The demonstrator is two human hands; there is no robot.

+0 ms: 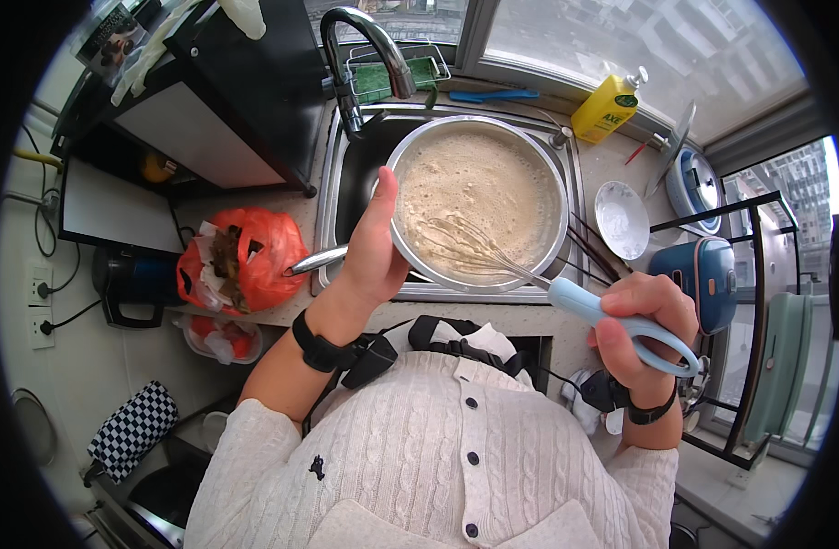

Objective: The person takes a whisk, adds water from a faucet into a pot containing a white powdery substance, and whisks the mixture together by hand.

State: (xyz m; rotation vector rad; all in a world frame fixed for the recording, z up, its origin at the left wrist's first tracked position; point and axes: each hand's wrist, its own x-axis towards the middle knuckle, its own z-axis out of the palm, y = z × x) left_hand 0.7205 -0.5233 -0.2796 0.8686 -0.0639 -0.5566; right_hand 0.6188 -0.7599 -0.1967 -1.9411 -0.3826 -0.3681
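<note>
My left hand (375, 254) grips the near-left side of a round metal bowl (560, 182), thumb pointing up along the rim. Inside the bowl lies a foamy, beige batter-like liquid (471, 171). My right hand (646, 316) holds a balloon whisk by its light blue handle (577, 302). The whisk's wire loops (461, 243) dip into the liquid near the bowl's front and are coated with it. Below the bowl is a stainless steel sink (334, 206), mostly covered by it. A metal handle (316, 261) sticks out left from behind my left hand; what it belongs to is hidden.
A chrome faucet (375, 48) arches behind the bowl. To the left sit an orange plastic bag of scraps (275, 261) and a black cabinet-like unit (248, 89). On the right are a yellow soap bottle (605, 110), a white dish (622, 219) and a black metal rack (749, 384).
</note>
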